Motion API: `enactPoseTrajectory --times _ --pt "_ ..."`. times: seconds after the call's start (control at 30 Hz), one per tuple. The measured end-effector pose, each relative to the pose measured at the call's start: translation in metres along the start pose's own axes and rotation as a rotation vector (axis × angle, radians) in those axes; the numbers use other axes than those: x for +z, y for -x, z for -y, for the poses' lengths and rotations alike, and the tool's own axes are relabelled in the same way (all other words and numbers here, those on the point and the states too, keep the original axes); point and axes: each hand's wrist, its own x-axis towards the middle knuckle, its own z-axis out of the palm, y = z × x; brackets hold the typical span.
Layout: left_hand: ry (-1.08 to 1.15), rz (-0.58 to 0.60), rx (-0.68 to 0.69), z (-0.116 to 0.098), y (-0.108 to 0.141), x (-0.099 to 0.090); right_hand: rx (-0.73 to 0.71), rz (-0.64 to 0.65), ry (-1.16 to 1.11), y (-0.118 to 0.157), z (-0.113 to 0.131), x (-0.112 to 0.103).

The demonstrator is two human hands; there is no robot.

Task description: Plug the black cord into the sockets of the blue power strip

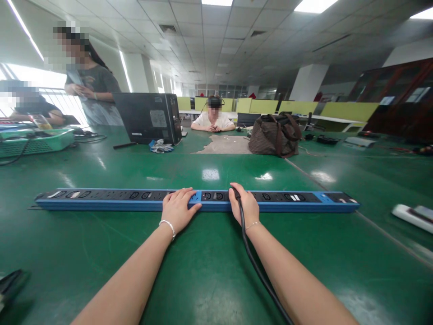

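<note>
A long blue power strip (115, 206) with black socket faces lies crosswise on the green table. My left hand (178, 210) rests on it left of its middle, fingers spread over the top and thumb toward the blue section. Right of the middle, my right hand (244, 205) is closed around the plug end of a black cable (251, 255), at the strip's sockets. Whether the plug sits in a socket is hidden by the fingers. The cable runs down toward the bottom edge, beside my right forearm.
A black computer case (149, 117), gloves (160, 146) and a brown bag (274, 135) stand farther back on the table (101, 248). A green basket (43, 142) is at left, a white device (411, 218) at right. One person sits opposite; two more are at left.
</note>
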Motion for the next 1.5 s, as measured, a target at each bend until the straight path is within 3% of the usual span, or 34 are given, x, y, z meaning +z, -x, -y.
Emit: enactPoseTrajectory --times 0.3,0.6,0.73,0.83,0.93,1.03,1.17,1.37,1.5 --pt "0.012 0.004 -0.003 0.001 0.0 0.0 -0.117 -0.021 0.253 0.0 0.005 -0.006" --pt "0.002 0.013 -0.013 -0.001 0.0 -0.001 -0.046 -0.022 0.29 -0.001 0.004 -0.001" --pt "0.0 0.005 -0.004 0.0 0.0 -0.001 -0.086 -0.013 0.317 0.0 0.003 0.0" --pt "0.002 0.009 -0.007 0.0 0.0 0.0 -0.115 0.009 0.322 0.0 0.003 -0.002" --pt "0.004 0.019 -0.011 0.0 -0.001 0.0 -0.007 0.027 0.275 -0.002 0.0 -0.005" --pt "0.003 0.024 -0.013 0.001 -0.001 -0.001 0.09 0.031 0.138 -0.004 -0.005 -0.008" --pt "0.003 0.029 -0.013 0.001 -0.001 0.0 0.102 0.043 -0.021 -0.005 -0.009 -0.009" --pt "-0.004 0.02 -0.01 0.001 -0.001 0.0 0.104 0.056 0.036 -0.005 -0.009 -0.007" --pt "-0.012 0.012 -0.003 0.0 -0.001 0.0 0.02 0.038 0.162 -0.005 -0.005 -0.006"
